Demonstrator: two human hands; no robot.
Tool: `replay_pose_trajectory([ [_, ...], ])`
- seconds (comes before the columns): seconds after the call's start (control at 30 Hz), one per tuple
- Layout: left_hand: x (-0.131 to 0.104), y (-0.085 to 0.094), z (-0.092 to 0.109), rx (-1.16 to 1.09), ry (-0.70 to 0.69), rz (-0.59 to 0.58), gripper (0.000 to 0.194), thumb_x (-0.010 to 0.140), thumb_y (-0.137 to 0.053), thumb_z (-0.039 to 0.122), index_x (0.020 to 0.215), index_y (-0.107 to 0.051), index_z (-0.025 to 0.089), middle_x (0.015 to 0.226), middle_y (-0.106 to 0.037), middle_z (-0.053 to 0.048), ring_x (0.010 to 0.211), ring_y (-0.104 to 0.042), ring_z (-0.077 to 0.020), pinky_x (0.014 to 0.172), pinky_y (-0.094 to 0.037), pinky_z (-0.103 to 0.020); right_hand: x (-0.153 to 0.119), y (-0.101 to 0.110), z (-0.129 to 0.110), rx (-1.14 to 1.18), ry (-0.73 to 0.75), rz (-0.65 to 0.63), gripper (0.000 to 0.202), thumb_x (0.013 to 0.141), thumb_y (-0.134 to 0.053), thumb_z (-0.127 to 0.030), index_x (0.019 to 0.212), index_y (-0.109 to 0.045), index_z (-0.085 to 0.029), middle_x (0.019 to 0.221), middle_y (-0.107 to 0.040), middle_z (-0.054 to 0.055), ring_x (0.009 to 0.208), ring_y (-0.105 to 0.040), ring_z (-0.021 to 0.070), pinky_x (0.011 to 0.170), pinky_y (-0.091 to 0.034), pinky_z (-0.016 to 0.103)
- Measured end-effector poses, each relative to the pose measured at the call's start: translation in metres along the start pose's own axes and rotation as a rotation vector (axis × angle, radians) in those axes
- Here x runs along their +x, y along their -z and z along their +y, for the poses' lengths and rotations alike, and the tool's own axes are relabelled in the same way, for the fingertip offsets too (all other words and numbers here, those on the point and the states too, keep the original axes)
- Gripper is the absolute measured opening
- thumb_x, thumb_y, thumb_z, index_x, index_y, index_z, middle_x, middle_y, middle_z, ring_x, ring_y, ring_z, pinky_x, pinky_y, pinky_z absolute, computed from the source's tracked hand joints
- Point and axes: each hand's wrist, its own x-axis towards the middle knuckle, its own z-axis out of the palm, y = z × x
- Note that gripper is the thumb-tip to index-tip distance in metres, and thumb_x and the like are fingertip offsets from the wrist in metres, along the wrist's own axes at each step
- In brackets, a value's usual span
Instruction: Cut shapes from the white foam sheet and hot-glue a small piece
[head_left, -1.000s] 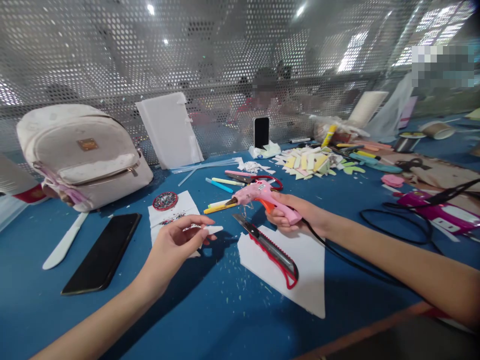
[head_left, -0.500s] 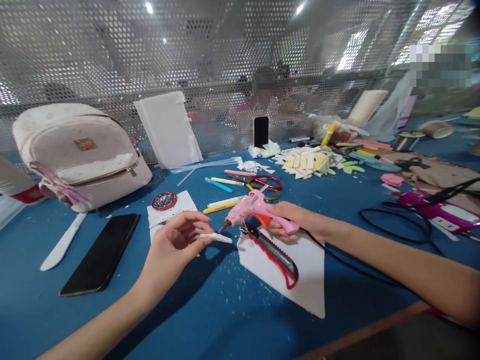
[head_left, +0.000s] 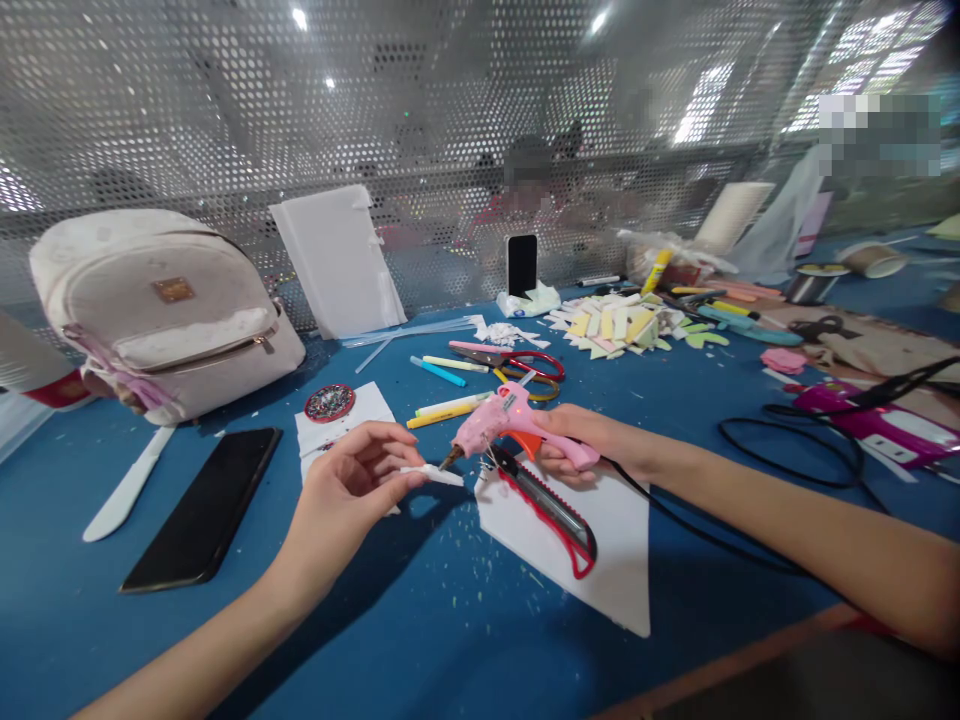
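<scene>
Between thumb and fingers, my left hand (head_left: 360,480) pinches a small white strip (head_left: 448,478), its free end pointing right. My right hand (head_left: 577,440) is wrapped around the handle of a pink hot glue gun (head_left: 487,422) with an orange trigger. The gun's metal nozzle meets the top of the strip or hovers right at it; I cannot tell which. Below the gun, a red and black utility knife (head_left: 551,510) lies on a white sheet of paper (head_left: 615,590). Beyond my left hand, a round red-rimmed piece (head_left: 328,402) rests on another paper.
A black phone (head_left: 202,510), a white plastic knife (head_left: 129,485) and a pale backpack (head_left: 169,310) occupy the left. Red-handled scissors (head_left: 517,360), markers (head_left: 450,408) and a heap of paper pieces (head_left: 619,325) lie behind the gun. The black cord (head_left: 697,525) trails right near a purple power strip (head_left: 877,420).
The glue gun's nozzle has shifted very slightly closer to the white strip. Both hands keep their holds, and everything else looks the same.
</scene>
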Motion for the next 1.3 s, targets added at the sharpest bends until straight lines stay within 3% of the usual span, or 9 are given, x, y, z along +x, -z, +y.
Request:
replay_pose_trajectory([
  [0.27,0.0009,0.0037,0.0059,0.112,-0.051,0.17,0.03,0.077,-0.085,0.03,0.098,-0.065,0.021,0.084,-0.072,-0.002,0.089,-0.067,-0.0188,0.083,-0.049,-0.027,-0.0005,-0.0041,-0.0078,0.008,0.041,0.053,0.058,0.088,-0.065,-0.066,0.062,-0.05,-0.016,0.049,-0.045,-0.005,0.035,-0.031,0.0037,0.03,-0.026,0.016],
  [0.53,0.0022,0.0039,0.0053,-0.017,0.075,0.133,0.037,0.078,-0.085,0.033,0.104,-0.062,0.021,0.084,-0.072,-0.001,0.085,-0.065,-0.0143,0.079,-0.049,-0.022,0.0001,-0.001,-0.0065,0.019,0.014,0.127,0.059,0.086,-0.066,-0.068,0.064,-0.048,-0.016,0.052,-0.046,-0.004,0.039,-0.033,0.0032,0.034,-0.031,0.015],
  [0.77,0.003,0.0066,-0.001,-0.133,0.157,0.124,0.041,0.077,-0.087,0.036,0.107,-0.063,0.022,0.088,-0.073,0.001,0.079,-0.064,-0.0103,0.074,-0.049,-0.018,-0.0005,0.0008,-0.0057,0.032,0.054,0.076,0.055,0.092,-0.063,-0.061,0.065,-0.048,-0.016,0.054,-0.045,-0.004,0.04,-0.032,0.0031,0.034,-0.028,0.014],
  [1.13,0.0023,0.004,0.0064,-0.244,0.268,0.146,0.05,0.074,-0.091,0.04,0.111,-0.062,0.023,0.085,-0.075,0.002,0.079,-0.064,-0.0087,0.078,-0.045,-0.016,-0.0007,0.0003,-0.0062,0.018,0.046,0.088,0.058,0.087,-0.065,-0.066,0.065,-0.049,-0.016,0.054,-0.046,-0.004,0.039,-0.033,0.0034,0.034,-0.029,0.015],
  [1.3,0.0022,0.0062,0.0052,-0.315,0.313,0.127,0.05,0.073,-0.091,0.043,0.109,-0.062,0.022,0.09,-0.076,-0.002,0.088,-0.067,-0.0113,0.087,-0.046,-0.019,-0.0003,0.0011,-0.0066,0.039,0.036,0.089,0.057,0.087,-0.067,-0.065,0.065,-0.049,-0.016,0.054,-0.046,-0.004,0.039,-0.033,0.0032,0.034,-0.03,0.014],
])
